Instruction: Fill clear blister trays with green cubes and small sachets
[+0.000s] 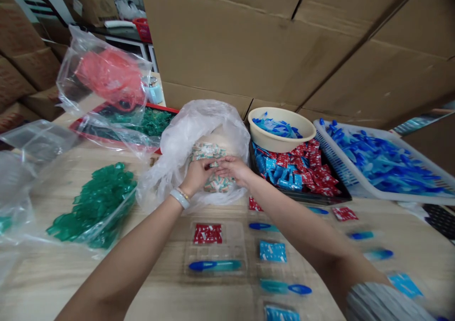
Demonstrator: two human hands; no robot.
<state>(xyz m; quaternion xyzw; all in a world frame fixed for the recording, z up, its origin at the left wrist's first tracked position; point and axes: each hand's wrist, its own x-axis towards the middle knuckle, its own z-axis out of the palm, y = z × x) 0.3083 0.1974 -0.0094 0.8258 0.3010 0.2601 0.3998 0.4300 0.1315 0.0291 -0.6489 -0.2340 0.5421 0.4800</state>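
Both my hands reach into a clear plastic bag (177, 141) full of small white sachets (208, 151) with coloured print. My left hand (198, 173), a white band on its wrist, is curled with its fingers closed on the sachets. My right hand (232, 168) touches it from the right, fingers bent down into the same pile. In front of my arms lie clear plastic blister trays (215, 247), holding a red packet (208, 233), a blue packet (272, 251) and blue-tipped tools (214, 265).
A bag of green plastic pieces (95, 207) lies at the left. A cream bowl (280, 130), a black tray of red and blue packets (302, 169) and a white basket of blue tools (384, 162) stand at the right. Cardboard boxes (284, 41) wall the back.
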